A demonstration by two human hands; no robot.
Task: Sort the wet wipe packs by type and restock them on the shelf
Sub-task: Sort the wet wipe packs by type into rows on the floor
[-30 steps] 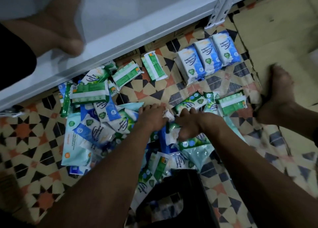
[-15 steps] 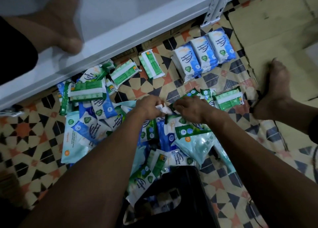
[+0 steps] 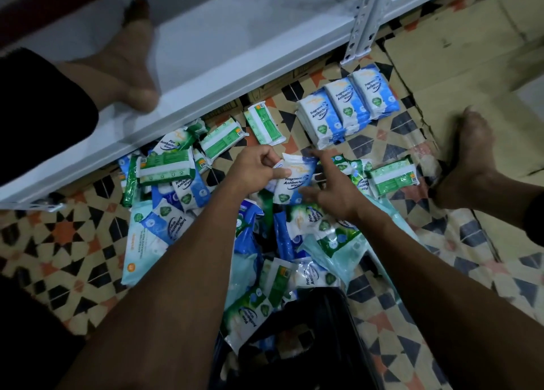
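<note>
A loose heap of blue and green wet wipe packs (image 3: 182, 213) covers the patterned floor in front of me. My left hand (image 3: 253, 168) pinches the top corner of a blue fragrance-free pack (image 3: 294, 180), lifted just above the heap. My right hand (image 3: 329, 189) is beside and under that pack, fingers spread and relaxed. A tidy row of three blue packs (image 3: 347, 107) stands at the upper right. Green pine packs (image 3: 391, 177) lie to the right and at the upper left (image 3: 164, 165). The white metal shelf (image 3: 235, 45) runs across the top.
My bare left foot (image 3: 129, 74) rests on the shelf edge and my right foot (image 3: 471, 160) on flattened cardboard (image 3: 459, 51). A shelf upright (image 3: 365, 18) stands at the upper right. A black bag (image 3: 294, 342) lies open at the bottom of the heap.
My left hand has lifted a blue pack out of the heap and moved it up. My right hand has let go and opened beside it.
</note>
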